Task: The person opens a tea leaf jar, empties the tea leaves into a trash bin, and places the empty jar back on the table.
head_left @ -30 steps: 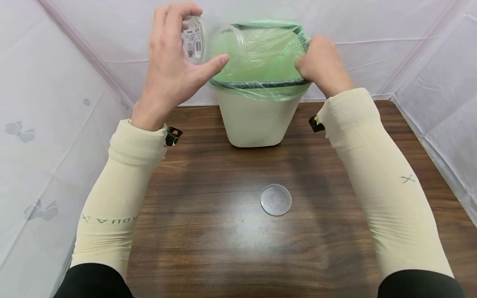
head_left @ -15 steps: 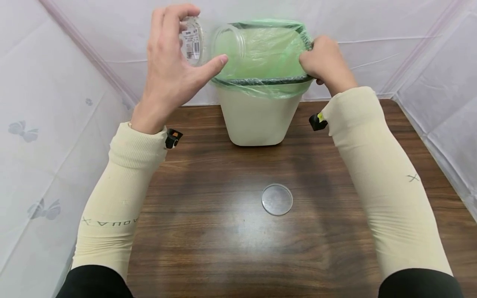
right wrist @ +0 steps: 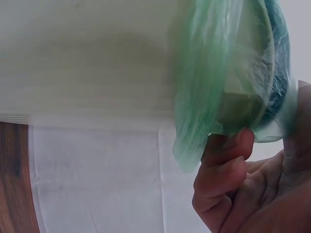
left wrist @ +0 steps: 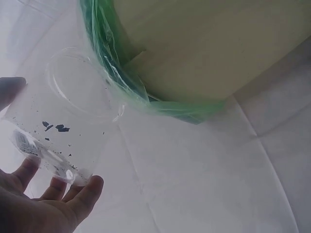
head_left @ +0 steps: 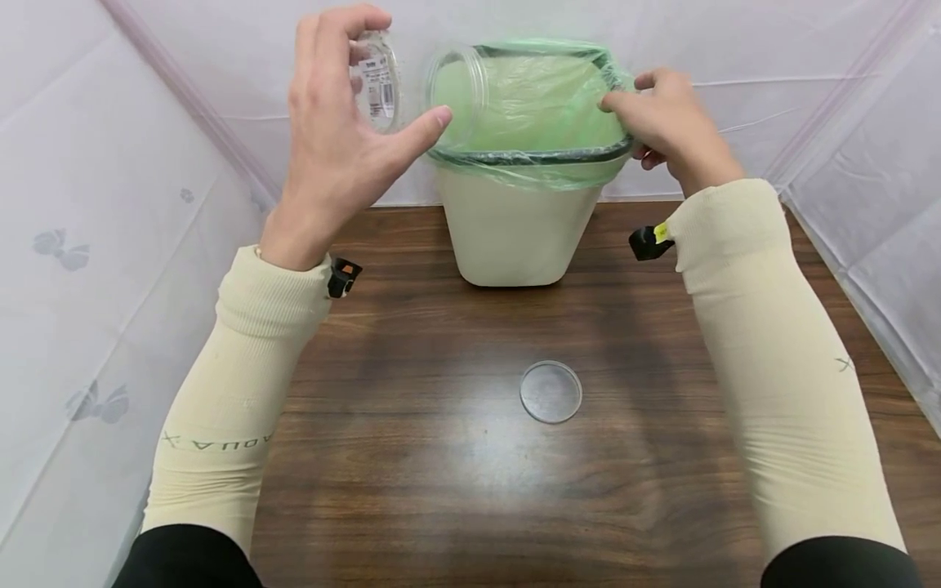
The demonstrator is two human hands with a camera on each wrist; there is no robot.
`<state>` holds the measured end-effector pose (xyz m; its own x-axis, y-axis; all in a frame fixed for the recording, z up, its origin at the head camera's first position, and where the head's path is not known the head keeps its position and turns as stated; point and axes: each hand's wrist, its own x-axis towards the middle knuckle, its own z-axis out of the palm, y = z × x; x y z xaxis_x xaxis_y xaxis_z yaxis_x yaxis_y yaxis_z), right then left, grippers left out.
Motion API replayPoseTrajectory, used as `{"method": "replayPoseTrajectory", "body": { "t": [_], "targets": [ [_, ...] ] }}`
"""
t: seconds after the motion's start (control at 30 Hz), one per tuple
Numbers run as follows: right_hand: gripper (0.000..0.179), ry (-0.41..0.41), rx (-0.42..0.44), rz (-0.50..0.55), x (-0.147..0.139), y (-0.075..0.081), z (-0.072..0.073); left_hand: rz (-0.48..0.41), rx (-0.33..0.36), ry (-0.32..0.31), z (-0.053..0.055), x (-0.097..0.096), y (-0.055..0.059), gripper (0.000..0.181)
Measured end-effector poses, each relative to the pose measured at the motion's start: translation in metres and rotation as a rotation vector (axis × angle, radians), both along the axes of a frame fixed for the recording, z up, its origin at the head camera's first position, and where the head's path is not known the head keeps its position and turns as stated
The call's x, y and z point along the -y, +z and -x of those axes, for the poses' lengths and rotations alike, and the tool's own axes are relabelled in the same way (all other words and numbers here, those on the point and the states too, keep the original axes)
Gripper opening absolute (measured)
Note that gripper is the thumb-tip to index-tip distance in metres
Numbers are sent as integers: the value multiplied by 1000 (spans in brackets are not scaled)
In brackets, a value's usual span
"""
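My left hand (head_left: pixel 334 131) grips a clear plastic jar (head_left: pixel 376 86) by its base end, thumb apart along the near side. The jar lies sideways, its round mouth overlapping the left rim of a cream trash bin (head_left: pixel 515 233). Dark flakes (left wrist: pixel 61 128) cling inside the jar in the left wrist view, and a barcode label shows on its base. A green trash bag (head_left: pixel 544 98) lines the bin and folds over the rim. At the right rim is my right hand (head_left: pixel 672 126), thumb over the inner side; curled fingers (right wrist: pixel 221 177) touch the bag's outside from below.
A clear round lid (head_left: pixel 550 392) lies flat on the dark wooden table (head_left: pixel 441 490), in front of the bin. White plastic sheeting (head_left: pixel 147 204) encloses the back and both sides. The bin stands at the table's far edge.
My right hand has shifted right along the rim, its fingers spreading somewhat. The bin and lid sit slightly further right in the head view. The jar stays sideways in my left hand.
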<state>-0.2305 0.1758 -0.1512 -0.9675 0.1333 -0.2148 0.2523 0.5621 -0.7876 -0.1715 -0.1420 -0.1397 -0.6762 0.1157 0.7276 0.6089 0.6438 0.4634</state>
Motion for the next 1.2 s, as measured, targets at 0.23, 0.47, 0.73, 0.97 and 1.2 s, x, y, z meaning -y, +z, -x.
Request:
{"method": "replayPoseTrajectory", "body": {
  "t": [0.23,0.47,0.73,0.97,1.2],
  "targets": [
    [85,-16,-20,65,-5,0,-4,-47,23,4,-3,0,-1,72],
    [83,-24,-24,107,-8,-2,-8,-94,41,-5,-5,1,-3,73],
    [77,-18,-71,111,-9,-5,-12,-161,86,-25,-10,5,-6,74],
    [74,-21,-85,126,-8,-6,-13,-215,148,-7,-16,8,-9,74],
    [72,-23,-87,131,-9,-8,-14,-234,190,-17,-28,7,-7,70]
  ]
}}
